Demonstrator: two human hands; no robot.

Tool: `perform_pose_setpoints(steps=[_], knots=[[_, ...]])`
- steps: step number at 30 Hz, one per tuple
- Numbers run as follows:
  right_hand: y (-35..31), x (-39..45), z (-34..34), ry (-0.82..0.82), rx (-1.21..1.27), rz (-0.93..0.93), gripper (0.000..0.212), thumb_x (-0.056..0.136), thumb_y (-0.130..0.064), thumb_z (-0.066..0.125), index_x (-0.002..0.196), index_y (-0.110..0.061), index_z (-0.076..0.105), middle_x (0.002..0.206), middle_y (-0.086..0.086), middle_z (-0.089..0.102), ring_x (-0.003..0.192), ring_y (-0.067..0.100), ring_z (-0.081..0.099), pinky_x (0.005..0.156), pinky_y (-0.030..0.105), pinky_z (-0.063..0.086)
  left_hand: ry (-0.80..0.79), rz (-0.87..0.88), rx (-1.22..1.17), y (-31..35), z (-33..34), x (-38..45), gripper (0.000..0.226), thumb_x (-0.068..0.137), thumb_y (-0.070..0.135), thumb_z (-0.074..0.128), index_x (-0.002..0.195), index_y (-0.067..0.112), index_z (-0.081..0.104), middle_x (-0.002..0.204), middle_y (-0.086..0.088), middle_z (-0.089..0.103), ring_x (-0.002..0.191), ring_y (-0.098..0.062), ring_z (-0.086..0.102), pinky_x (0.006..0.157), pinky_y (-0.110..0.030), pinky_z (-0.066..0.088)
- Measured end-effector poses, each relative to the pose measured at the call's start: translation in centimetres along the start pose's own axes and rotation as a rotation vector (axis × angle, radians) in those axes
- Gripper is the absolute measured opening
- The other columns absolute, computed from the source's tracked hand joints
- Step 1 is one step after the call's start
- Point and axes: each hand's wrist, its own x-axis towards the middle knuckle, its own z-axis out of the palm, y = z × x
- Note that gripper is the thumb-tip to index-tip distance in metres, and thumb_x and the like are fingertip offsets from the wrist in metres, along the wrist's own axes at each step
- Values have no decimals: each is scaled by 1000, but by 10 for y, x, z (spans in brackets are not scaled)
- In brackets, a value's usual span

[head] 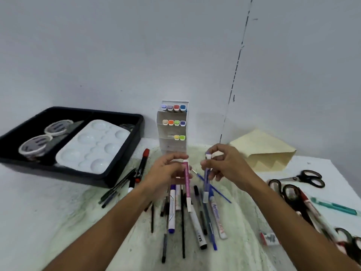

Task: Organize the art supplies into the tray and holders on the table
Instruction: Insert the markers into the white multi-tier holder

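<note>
My left hand (166, 171) pinches a pink marker (187, 184) near its top end, and the marker hangs down over the table. My right hand (224, 163) grips a purple marker (206, 178) the same way, a little to the right. Both hands hover just in front of a white tiered marker holder (172, 130) that stands against the wall with several coloured markers in its upper rows. A black tray (125, 153) at the left holds a white paint palette (91, 145) and two round lidded tubs (35, 144).
Several pens and markers (183, 214) lie loose on the table below my hands, with a red marker (142, 165) near the tray. Several scissors (304, 178) and a teal pen (334, 206) lie at the right. A beige paper holder (263, 151) sits at the back right.
</note>
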Motion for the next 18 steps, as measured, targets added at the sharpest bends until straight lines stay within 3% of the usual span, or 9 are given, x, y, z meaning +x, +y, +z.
perform_pose_setpoints(steps=[5,9,13,18], knots=[[0,12,36,-69,30,11,18,84,-2,70,101,-7,65,77,25,69,47,20,60,45,26,50,60,-46,-21,5,-30,-15,26,83,-8,64,107,1,60,89,-22,68,69,-25,69,62,-32,58],[-4,17,54,-94,72,45,20,84,4,69,99,-9,64,70,18,68,53,22,62,53,32,54,123,-19,39,11,-52,-17,32,83,-14,62,113,-4,57,101,-25,69,83,-31,71,73,-38,60],[-19,16,65,-33,103,-13,17,84,7,66,100,1,64,85,25,71,62,25,69,55,29,57,152,160,120,31,-65,-19,28,82,-14,63,105,2,66,93,-22,65,91,-31,71,80,-42,59],[-43,7,74,140,119,-328,11,87,5,64,91,-5,66,75,13,73,69,25,72,60,27,55,213,548,437,63,-70,-21,27,80,2,75,102,18,72,87,-7,74,81,-22,70,74,-35,58]])
